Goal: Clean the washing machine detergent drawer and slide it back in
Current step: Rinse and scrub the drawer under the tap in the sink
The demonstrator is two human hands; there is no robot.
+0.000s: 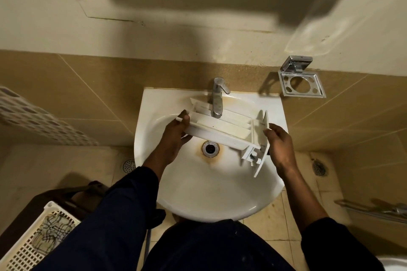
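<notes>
At the far left a perforated laundry basket leans against the tiled wall, and a white lattice crate sits on the floor below it, both well apart from the work. The left hand grips the rear end of the detergent drawer, thumb on top and fingers curled beneath, which looks like the hold that carries its weight. The drawer is held level across the white sink, compartments facing up, directly under the spout of the faucet and above the rust-ringed drain. That probably lets water fall into the compartments and run off into the basin. No water can be seen flowing, so the rinse seems not yet begun. The right hand lies against the outer face of the drawer's front panel with fingers loosely extended, steadying that end rather than clasping it, and perhaps free to reach the tap lever. Further right a chrome holder is fixed to the wall, and a floor drain shows below it.
</notes>
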